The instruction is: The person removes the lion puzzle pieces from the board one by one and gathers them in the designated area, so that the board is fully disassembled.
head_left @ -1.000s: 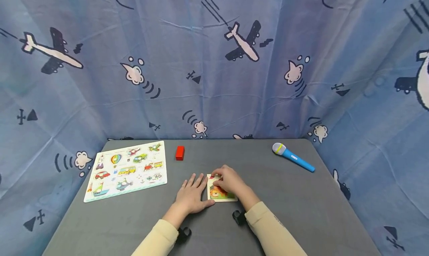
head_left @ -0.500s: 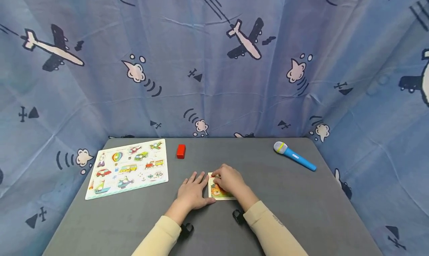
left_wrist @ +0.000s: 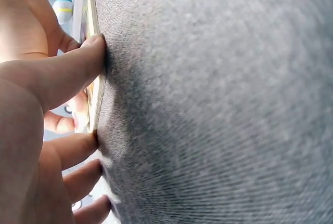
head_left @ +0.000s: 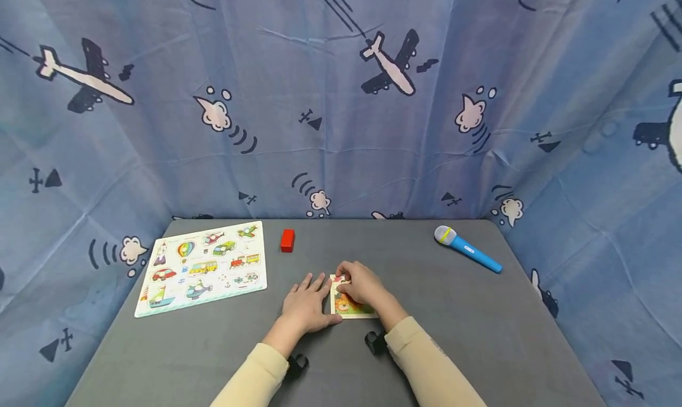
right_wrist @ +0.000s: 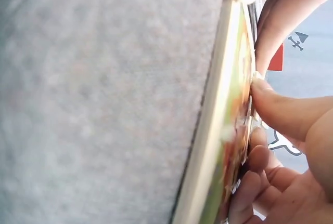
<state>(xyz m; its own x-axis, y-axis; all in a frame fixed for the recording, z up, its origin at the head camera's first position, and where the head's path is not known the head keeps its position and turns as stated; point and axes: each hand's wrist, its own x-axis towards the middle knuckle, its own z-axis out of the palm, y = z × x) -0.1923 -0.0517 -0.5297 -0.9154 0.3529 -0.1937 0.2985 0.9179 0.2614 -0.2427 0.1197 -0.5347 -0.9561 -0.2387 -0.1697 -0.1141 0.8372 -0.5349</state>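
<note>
A small wooden picture puzzle (head_left: 348, 307) with a pale frame and an orange lion-like animal on green lies flat on the grey table. My left hand (head_left: 305, 307) rests beside its left edge, fingers spread and straight; in the left wrist view the thumb (left_wrist: 78, 68) touches the frame. Over the puzzle's upper part, my right hand (head_left: 364, 285) has thumb and fingers bent, pinching what looks like a puzzle piece (right_wrist: 253, 121) at the surface. The right hand covers the puzzle's upper right, so the piece's outline is mostly hidden.
On the left lies a white board (head_left: 208, 268) printed with vehicles. A red block (head_left: 288, 240) stands near the far edge. A blue toy microphone (head_left: 469, 249) lies at the far right. Behind the table hangs a blue curtain (head_left: 341, 128) with airplane prints.
The view has shifted slightly since the first frame. My right hand has stayed over the puzzle with only a small change at its wrist and sleeve; my left hand keeps its place.
</note>
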